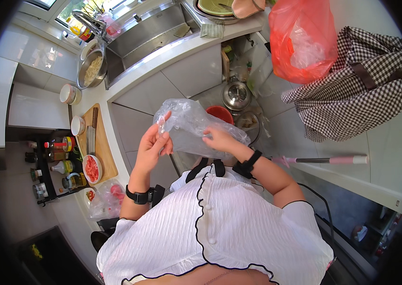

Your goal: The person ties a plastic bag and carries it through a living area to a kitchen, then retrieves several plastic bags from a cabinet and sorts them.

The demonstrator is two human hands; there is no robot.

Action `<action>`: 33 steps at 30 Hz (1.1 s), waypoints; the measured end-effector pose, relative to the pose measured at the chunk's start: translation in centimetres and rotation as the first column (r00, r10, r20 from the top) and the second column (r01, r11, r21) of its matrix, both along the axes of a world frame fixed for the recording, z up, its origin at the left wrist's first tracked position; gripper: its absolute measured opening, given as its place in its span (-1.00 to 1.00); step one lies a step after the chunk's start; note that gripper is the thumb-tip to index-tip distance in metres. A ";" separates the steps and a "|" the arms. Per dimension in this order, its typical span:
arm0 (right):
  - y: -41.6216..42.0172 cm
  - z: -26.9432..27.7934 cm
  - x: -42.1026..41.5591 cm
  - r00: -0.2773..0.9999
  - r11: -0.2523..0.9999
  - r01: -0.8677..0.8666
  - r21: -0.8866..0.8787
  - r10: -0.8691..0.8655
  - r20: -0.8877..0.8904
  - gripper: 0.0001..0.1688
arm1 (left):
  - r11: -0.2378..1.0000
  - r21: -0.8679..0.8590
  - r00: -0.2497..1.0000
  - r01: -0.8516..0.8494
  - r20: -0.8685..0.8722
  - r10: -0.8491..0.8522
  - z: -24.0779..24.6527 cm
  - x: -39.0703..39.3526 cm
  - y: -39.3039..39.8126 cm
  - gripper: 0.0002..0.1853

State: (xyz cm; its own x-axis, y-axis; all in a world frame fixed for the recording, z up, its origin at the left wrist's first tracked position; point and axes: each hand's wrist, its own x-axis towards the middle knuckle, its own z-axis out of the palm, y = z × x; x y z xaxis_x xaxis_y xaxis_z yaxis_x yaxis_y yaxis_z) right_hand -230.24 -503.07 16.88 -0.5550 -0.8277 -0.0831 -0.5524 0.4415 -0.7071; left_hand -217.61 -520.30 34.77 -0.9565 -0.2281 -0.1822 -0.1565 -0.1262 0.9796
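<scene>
A clear, crumpled plastic bag point(190, 124) hangs in front of me, above the floor. My left hand point(156, 140) pinches its upper left part, with thumb and fingers close together. In front of the bag's right half is my right hand point(220, 140), its fingers bent. I cannot tell whether those fingers grip the film or only rest against it. The bag looks empty, and its far folds partly cover a red bucket point(220, 113) on the floor.
On the left counter, a wooden cutting board point(107, 160) bears a cleaver point(91, 133) and a bowl of sliced meat point(92, 169). A steel basin point(96, 71) stands beside the sink point(151, 35). A lidded pot point(236, 95) is on the floor; a red plastic bag point(302, 67) hangs at right.
</scene>
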 end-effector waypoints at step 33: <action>11.7 20.8 -20.6 0.736 0.814 0.574 0.089 -0.465 -0.491 -0.75 | 0.570 -0.811 0.970 -0.134 -0.224 -0.091 1.2 -18.7 9.6 -0.45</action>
State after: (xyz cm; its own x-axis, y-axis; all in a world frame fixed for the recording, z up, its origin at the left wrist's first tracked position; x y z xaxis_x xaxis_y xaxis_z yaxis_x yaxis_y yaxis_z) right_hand -250.88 -491.36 37.63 -0.9133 -0.3869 0.1272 -0.4072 0.8619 -0.3022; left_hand -236.33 -510.73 35.97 -0.9342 -0.1919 0.3009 0.0625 0.7422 0.6673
